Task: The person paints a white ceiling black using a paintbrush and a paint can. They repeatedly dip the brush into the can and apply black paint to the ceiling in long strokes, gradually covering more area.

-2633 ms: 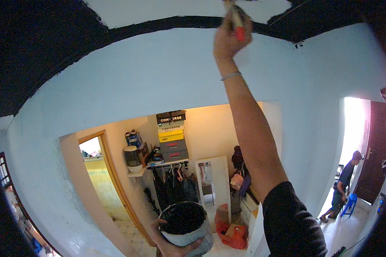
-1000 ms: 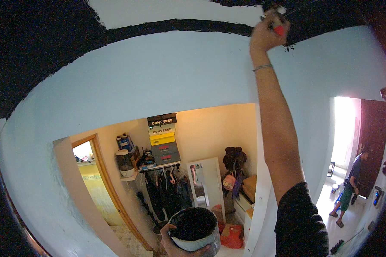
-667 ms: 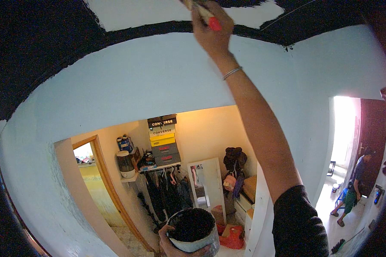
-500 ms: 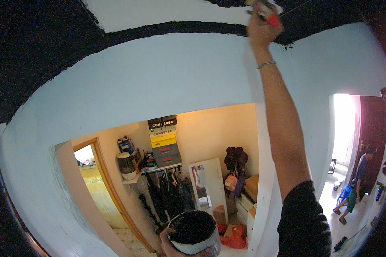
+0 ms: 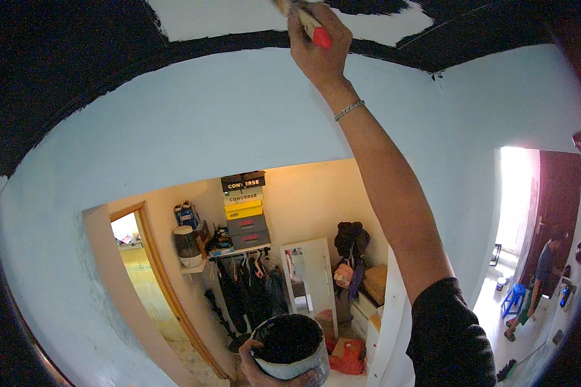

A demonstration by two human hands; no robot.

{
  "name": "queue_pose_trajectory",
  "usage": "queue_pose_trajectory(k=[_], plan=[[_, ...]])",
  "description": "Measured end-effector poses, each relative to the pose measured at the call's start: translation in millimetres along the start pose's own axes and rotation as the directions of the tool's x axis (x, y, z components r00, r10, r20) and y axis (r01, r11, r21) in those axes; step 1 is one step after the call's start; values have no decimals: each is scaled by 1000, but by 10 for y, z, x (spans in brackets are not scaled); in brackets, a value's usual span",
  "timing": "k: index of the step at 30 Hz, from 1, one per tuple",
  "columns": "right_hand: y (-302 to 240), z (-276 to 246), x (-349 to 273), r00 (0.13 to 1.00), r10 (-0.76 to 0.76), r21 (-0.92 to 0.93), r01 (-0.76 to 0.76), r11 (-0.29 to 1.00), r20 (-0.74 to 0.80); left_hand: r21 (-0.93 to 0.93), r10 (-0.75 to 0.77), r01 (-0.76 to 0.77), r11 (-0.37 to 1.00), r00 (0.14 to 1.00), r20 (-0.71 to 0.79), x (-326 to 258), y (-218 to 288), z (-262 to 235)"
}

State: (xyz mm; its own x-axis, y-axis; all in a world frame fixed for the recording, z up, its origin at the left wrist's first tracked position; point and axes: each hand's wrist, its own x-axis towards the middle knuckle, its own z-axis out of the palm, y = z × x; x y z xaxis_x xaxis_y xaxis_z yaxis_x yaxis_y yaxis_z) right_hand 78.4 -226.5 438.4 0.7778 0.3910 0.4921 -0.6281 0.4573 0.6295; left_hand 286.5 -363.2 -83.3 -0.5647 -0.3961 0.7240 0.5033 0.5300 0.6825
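Observation:
Raised overhead, my right hand is closed round a paintbrush with a pale handle and a red end. The bristles are largely cut off by the top of the view, near the white unpainted patch of the ceiling. Black paint surrounds that patch and runs in a band along the top of the light blue wall. Low in front of me, my left hand grips a pale, paint-smeared tub from its left side and below. The tub has black paint inside.
Below the wall, an opening shows stacked shoeboxes, hanging clothes, a mirror and a red bag. At the right, a person stands near a blue stool and a dark red door.
My right hand has swept left along the ceiling edge with the paintbrush. The tub stays in my left hand, shifted only slightly. The person at the right has changed leg position.

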Motion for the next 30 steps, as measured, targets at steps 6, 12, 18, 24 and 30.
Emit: queue_pose_trajectory(k=[6, 12, 18, 24, 30], plan=[[699, -685, 170, 950, 301, 239, -274, 932, -88, -4, -5, 5, 1000, 1000, 24, 41, -5, -6], [1219, -1063, -48, 865, 224, -104, -299, 949, -449, 5, -20, 20, 1000, 1000, 14, 18, 54, 32], [615, 3, -428, 971, 91, -245, -146, 958, -222, -9, -11, 11, 1000, 1000, 16, 37, 71, 86], [423, -11, -583, 996, -78, -71, 76, 995, -32, 4, -11, 11, 1000, 1000, 6, 21, 101, 170], [1526, -1322, -247, 985, 106, -290, -142, 947, -135, 1, -11, 11, 1000, 1000, -23, 35, 78, 165]])
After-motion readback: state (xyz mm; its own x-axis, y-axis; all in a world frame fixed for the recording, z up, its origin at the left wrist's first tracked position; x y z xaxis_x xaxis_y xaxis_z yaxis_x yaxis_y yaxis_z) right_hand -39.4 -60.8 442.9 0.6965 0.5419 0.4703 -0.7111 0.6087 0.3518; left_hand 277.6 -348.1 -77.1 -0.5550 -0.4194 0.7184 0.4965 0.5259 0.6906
